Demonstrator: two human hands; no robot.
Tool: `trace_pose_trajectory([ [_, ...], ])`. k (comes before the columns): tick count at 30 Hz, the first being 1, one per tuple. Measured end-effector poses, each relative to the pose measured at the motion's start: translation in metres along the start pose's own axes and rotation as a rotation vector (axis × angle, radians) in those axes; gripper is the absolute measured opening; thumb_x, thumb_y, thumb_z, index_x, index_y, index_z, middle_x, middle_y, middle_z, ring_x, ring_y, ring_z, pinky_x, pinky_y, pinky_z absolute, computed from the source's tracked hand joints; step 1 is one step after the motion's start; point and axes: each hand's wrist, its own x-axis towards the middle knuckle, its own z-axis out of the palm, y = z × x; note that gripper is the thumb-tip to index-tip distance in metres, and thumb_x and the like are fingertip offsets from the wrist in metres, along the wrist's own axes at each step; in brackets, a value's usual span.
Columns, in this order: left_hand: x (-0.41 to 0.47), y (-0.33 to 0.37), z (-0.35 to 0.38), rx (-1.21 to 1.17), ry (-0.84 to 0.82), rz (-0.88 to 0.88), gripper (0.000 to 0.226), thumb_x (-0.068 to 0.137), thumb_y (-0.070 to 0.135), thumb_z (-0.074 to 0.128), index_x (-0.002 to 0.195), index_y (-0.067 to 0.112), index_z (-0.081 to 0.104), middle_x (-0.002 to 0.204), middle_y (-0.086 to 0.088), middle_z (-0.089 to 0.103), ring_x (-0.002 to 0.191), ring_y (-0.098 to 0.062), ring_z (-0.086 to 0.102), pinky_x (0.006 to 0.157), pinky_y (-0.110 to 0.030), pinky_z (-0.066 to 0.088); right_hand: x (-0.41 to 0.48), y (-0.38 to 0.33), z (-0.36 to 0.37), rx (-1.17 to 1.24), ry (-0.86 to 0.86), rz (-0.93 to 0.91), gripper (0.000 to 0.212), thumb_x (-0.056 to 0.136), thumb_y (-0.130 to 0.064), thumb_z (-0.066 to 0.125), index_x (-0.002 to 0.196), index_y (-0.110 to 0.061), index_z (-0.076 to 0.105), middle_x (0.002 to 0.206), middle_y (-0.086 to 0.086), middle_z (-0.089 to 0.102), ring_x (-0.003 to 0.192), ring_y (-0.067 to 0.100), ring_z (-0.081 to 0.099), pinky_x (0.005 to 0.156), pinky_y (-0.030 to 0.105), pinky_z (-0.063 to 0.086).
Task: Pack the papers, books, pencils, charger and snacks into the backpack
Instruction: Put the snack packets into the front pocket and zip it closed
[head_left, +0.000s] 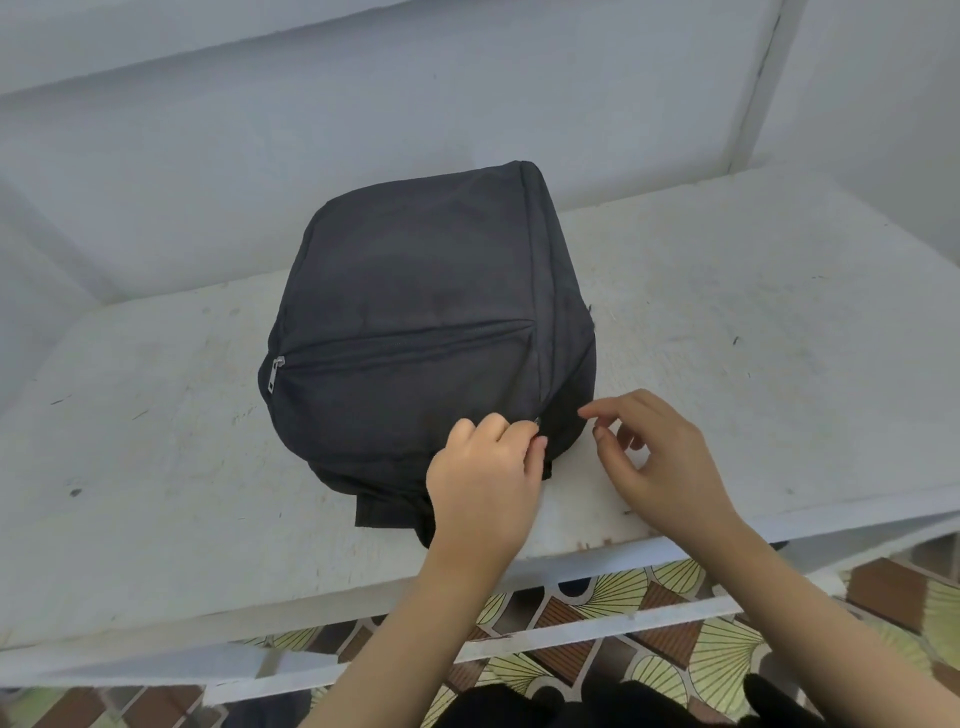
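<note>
Left grip (485, 467) pinches the zip pull (538, 421) at the near corner of the backpack (415, 291). Right grip (662, 457) hovers just beside it, fingers loose, empty.

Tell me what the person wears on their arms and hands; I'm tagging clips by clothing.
Nothing shows on the left hand or the right hand: no gloves, rings or watch. Both forearms are bare, with no sleeves in view. Some black clothing shows at the bottom edge.
</note>
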Motion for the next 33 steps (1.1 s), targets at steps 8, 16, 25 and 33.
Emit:
trace_pose_trajectory([
  [8,0.004,0.008,-0.001,0.148,-0.153,-0.143,0.025,0.058,0.027,0.087,0.049,0.021,0.064,0.043,0.007,0.049,0.05,-0.009,0.029,0.048,-0.012,-0.001,0.012,0.011,0.001,-0.02,-0.065,-0.052,0.022,0.086,-0.021,0.052,0.103,-0.022,0.066,0.091,-0.015,0.054,0.07,0.001,0.05,0.058,0.008,0.039],
  [16,-0.007,0.005,-0.009,-0.088,-0.06,-0.092,0.017,0.081,0.022,0.054,0.068,0.023,0.065,0.056,0.015,0.041,0.055,-0.003,0.034,0.049,-0.007,0.013,0.017,0.011,0.002,-0.033,-0.081,-0.215,0.032,0.086,-0.031,0.051,0.113,-0.021,0.065,0.106,0.0,0.055,0.086,0.01,0.052,0.068,0.02,0.048],
  [25,-0.024,0.012,-0.019,-0.217,0.064,-0.121,0.019,0.084,0.018,0.058,0.065,0.019,0.058,0.056,0.013,0.037,0.056,-0.006,0.037,0.049,-0.024,0.032,0.032,0.009,0.005,-0.141,0.048,-0.455,0.02,0.086,-0.025,0.057,0.091,-0.014,0.072,0.115,0.003,0.045,0.083,0.016,0.048,0.057,0.028,0.047],
  [33,-0.042,-0.029,-0.033,-0.161,0.121,-0.179,0.019,0.087,0.026,0.052,0.071,0.019,0.061,0.062,0.017,0.039,0.061,-0.006,0.038,0.053,-0.013,0.032,0.03,0.014,0.007,-0.18,0.075,-0.463,0.019,0.084,-0.026,0.059,0.086,-0.011,0.071,0.117,0.006,0.049,0.093,0.018,0.048,0.071,0.023,0.041],
])
